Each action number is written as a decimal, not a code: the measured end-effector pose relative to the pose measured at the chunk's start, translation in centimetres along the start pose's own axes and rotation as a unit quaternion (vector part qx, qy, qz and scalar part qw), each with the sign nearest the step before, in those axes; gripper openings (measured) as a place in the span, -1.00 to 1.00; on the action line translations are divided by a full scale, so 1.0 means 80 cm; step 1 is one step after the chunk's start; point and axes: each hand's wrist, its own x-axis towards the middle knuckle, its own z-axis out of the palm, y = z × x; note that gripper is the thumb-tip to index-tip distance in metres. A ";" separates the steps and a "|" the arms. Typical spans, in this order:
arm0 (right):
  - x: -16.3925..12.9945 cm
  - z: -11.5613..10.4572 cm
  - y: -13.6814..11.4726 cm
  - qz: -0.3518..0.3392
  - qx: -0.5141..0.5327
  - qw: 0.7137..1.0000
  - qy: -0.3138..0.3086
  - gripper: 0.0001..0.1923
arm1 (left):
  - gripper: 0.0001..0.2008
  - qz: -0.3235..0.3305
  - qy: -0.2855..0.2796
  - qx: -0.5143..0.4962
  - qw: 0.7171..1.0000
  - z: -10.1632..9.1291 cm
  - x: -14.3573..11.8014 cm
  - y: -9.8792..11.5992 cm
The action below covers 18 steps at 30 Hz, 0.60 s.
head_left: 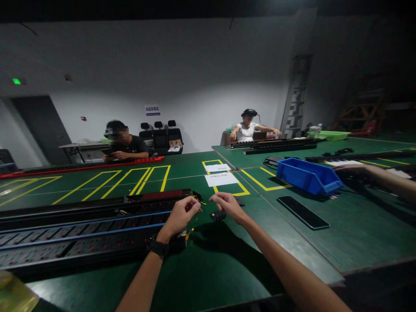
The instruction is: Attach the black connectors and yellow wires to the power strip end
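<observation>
My left hand (182,215), with a dark watch on its wrist, is closed in a pinch beside the end of a long black panel assembly (84,238). What its fingertips hold is too small to make out. Thin wires with yellow parts (189,234) stick out from the assembly's end, below that hand. Just to the right, my right hand (229,205) has its fingers curled round a small black block (217,216) with small openings. Its thumb and index finger point towards the left hand. A gap separates the two hands.
Beyond my hands lie white paper sheets (221,180) inside yellow tape markings. A phone (303,212) and a blue bin (307,175) are on the right, near another person's arm (383,175). Two people sit across the green table (260,264). A yellowish object (16,294) is at lower left.
</observation>
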 end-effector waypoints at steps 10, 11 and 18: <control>-0.019 0.039 -0.014 -0.046 0.028 0.993 -0.103 -0.55 | -0.66 -0.017 0.029 -0.036 0.999 -0.001 0.006 -0.005; -0.016 0.034 -0.012 -0.042 0.007 0.995 -0.091 -0.55 | -0.66 -0.020 0.042 -0.036 0.998 -0.001 0.006 -0.009; -0.008 -0.021 0.000 -0.025 -0.451 0.888 0.087 -0.79 | -0.74 -0.066 0.200 0.119 0.970 -0.012 0.011 -0.032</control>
